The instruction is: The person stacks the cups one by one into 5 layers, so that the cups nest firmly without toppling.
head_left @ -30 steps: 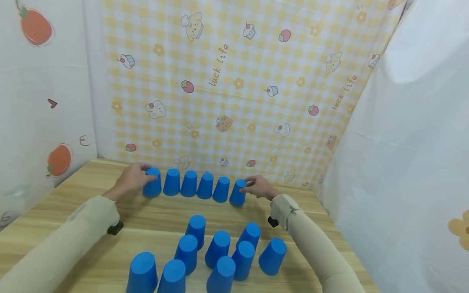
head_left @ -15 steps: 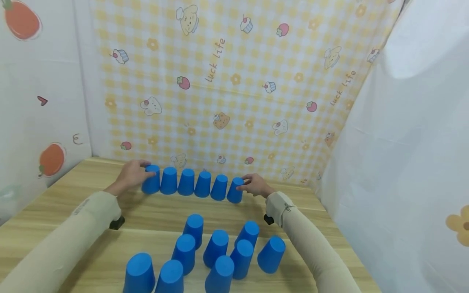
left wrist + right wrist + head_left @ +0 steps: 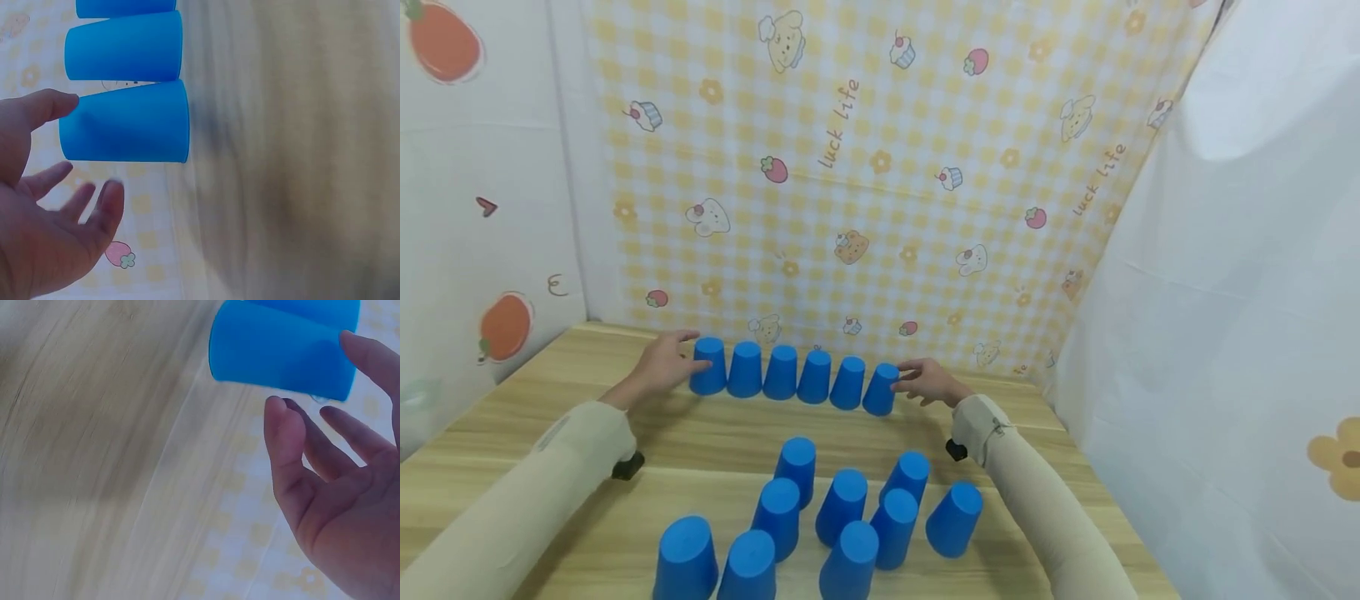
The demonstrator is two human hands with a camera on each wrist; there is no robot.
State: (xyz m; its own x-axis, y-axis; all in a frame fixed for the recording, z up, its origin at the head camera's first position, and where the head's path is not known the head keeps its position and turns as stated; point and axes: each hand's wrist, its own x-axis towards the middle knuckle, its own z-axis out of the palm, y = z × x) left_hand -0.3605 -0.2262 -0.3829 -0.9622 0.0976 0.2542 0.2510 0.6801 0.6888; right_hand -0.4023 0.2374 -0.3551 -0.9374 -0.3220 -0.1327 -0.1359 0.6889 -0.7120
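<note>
Several blue plastic cups stand upside down in a row along the back of the table. At the row's left end, my left hand (image 3: pixel 662 362) is spread beside the leftmost cup (image 3: pixel 708 367). In the left wrist view its thumb tip (image 3: pixel 65 103) overlaps the narrow end of that cup (image 3: pixel 125 125), while the other fingers are apart from it. My right hand (image 3: pixel 929 382) is at the other end, next to the rightmost cup (image 3: pixel 881 389). Its thumb (image 3: pixel 372 359) lies over that cup's edge (image 3: pixel 281 350) in the right wrist view, with the remaining fingers loosely bent and off it.
Nearer to me, several more upside-down blue cups (image 3: pixel 842 510) stand scattered on the wooden table (image 3: pixel 722 446). Behind the row hangs a yellow checked cloth (image 3: pixel 820 208). White cloth walls (image 3: pixel 1225 333) flank the table.
The row's end cups have closed up slightly toward the others. Both hands have since loosened and drawn a little outward from the end cups. The camera view has shifted slightly.
</note>
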